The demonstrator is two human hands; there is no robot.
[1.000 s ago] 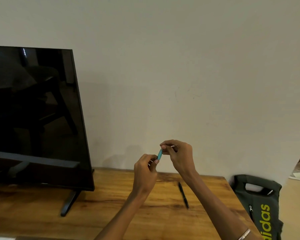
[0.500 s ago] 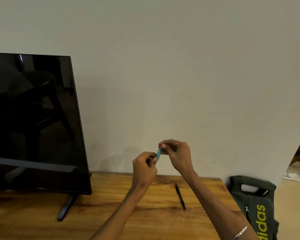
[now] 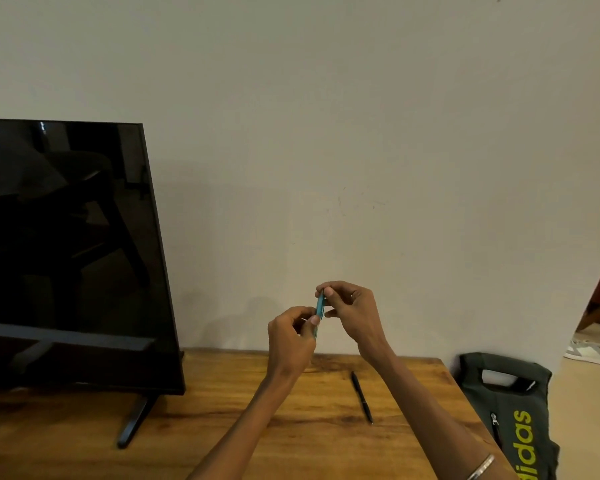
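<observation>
We see both hands raised together above the far edge of the wooden table (image 3: 309, 441), in front of the pale wall. Between them stands a slim teal piece (image 3: 320, 307), nearly upright and tilted a little to the right at its top; we cannot tell just what it is. The right hand (image 3: 352, 315) pinches its upper end between thumb and curled forefinger, while the left hand (image 3: 290, 337) grips its lower end with curled fingers, the thumb pressed against it. The two hands sit just beside each other, the left one lower and nearer. On the table below the right forearm lies a black pen (image 3: 362, 397), apart from both hands. At the left a dark television (image 3: 66, 254) stands on the table on its foot. To the right of the table a dark bag (image 3: 513, 420) with yellow lettering stands on the floor, and a light shoe (image 3: 587, 351) lies farther back.
</observation>
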